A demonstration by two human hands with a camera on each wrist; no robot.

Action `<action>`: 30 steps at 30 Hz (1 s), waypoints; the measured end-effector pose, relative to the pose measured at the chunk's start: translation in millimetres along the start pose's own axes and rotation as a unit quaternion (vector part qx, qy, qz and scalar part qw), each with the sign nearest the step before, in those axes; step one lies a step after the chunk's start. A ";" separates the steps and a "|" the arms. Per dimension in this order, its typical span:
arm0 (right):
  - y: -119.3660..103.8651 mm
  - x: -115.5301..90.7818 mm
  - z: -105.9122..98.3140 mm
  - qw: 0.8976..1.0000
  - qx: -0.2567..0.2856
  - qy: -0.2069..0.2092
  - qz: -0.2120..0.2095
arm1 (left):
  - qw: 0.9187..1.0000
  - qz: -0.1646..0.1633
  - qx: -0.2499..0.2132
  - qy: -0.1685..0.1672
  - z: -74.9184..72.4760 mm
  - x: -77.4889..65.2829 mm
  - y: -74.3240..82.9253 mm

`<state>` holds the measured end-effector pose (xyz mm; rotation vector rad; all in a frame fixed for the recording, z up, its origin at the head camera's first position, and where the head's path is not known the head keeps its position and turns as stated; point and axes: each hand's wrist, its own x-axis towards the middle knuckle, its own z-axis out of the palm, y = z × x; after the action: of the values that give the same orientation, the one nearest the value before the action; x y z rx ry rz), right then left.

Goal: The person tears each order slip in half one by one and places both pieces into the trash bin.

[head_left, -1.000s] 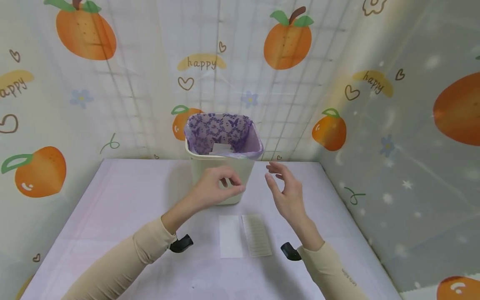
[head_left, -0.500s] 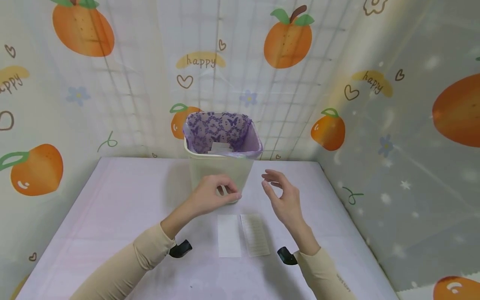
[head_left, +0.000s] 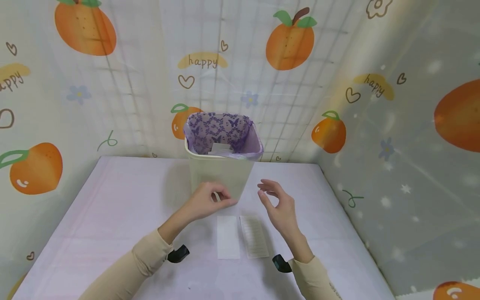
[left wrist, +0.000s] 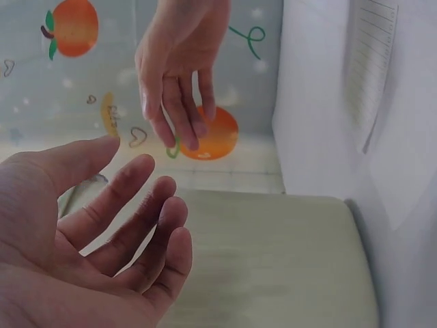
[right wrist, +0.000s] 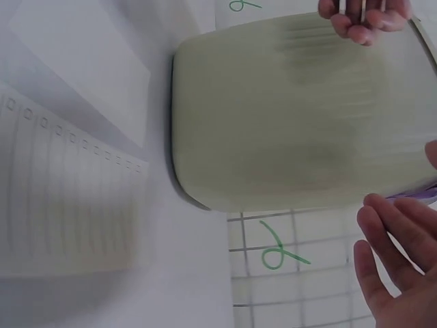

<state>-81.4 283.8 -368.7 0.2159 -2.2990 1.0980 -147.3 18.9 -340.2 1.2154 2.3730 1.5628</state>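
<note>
Lined sheet [head_left: 254,236]: lies on the table at lower centre of the head view, slightly turned, its far end leaning toward the left of the frame. The right wrist view shows a row of small printed squares at one end of its lines. Plain white sheet [head_left: 228,237]: lies just beside it on the left of the frame, nearly straight, a narrow strip of table between the two.

Left hand [head_left: 208,200]: raised at centre of the head view, above the plain white sheet, holding nothing. Fingers are loosely bent; the left wrist view shows the thumb apart from the fingertips. Right hand [head_left: 279,208]: raised right of centre, near the lined sheet, also holding nothing, fingers gently curved and thumb apart. The hands face each other with a gap between.

Pale green bin [head_left: 221,173]: upright at centre, beyond the sheets; the left hand overlaps its front in the head view. A purple patterned liner [head_left: 221,125] folds over part of its rim, and white paper [head_left: 221,148] shows inside.

Each wrist carries a black device below a beige sleeve [head_left: 131,258]. Table [head_left: 131,196]: pale lilac covering. Curtain [head_left: 150,83]: printed with oranges, hearts and "happy", across the upper frame and both sides.
</note>
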 end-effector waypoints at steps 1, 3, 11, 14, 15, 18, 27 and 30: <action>1.6 -1.4 1.5 1.000 0.002 -0.001 0.000 | 1.000 -0.004 0.000 0.000 -0.3 -0.3 -2.5; 4.6 -3.6 4.4 1.000 0.007 -0.002 0.000 | 1.000 -0.011 -0.001 -0.002 -1.0 -0.9 -7.4; 17.6 -14.5 12.2 1.000 0.007 -0.014 0.001 | 1.000 -0.029 -0.012 -0.005 -0.3 -7.2 -24.0; 21.4 -20.0 15.5 1.000 0.006 -0.027 0.004 | 0.999 -0.046 -0.017 -0.003 0.0 -12.0 -30.6; 22.7 -21.0 16.8 1.000 0.007 -0.030 0.005 | 0.999 -0.049 -0.019 -0.001 0.1 -13.0 -32.9; 25.6 -23.5 19.8 1.000 0.006 -0.030 0.006 | 0.998 -0.058 -0.023 0.006 2.1 -16.9 -40.7; 39.0 -32.1 29.6 0.999 -0.015 -0.040 0.016 | 0.996 -0.081 -0.039 0.010 15.3 -29.6 -75.9; 42.3 -34.2 31.2 0.999 -0.020 -0.041 0.014 | 0.994 -0.096 -0.048 0.021 16.8 -32.5 -81.0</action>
<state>-82.6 284.4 -431.4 0.2169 -2.4007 1.0747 -164.3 -3.5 -424.5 0.9143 2.3298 1.6332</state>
